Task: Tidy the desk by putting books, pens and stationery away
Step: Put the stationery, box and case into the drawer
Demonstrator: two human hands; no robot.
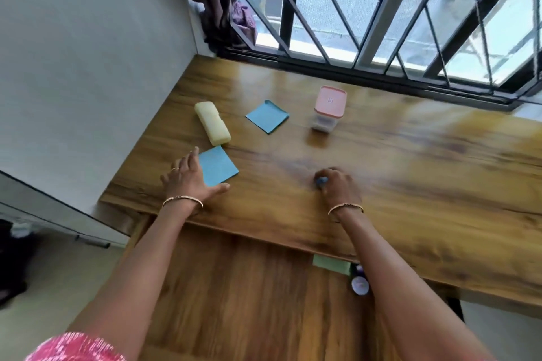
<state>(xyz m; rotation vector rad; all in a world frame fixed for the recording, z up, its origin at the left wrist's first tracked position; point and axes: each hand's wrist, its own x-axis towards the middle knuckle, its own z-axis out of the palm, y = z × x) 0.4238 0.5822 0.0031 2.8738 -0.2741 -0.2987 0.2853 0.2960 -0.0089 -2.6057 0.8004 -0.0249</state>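
My left hand (pixel 190 182) lies flat on the wooden desk (pixel 410 184) with fingers spread, its fingertips touching the left edge of a blue paper square (pixel 218 165). A second blue paper square (pixel 267 116) lies farther back, one corner curled up. A pale yellow oblong case (pixel 212 122) rests behind the near square. My right hand (pixel 338 186) is curled on the desk around a small blue object (pixel 321 181), most of it hidden by the fingers. A clear container with a pink lid (pixel 328 108) stands upright at the back.
A grey wall runs along the desk's left side and a barred window along the back. Below the desk's front edge, a lower wooden surface holds a green item (pixel 331 263) and a small purple round object (pixel 360 286).
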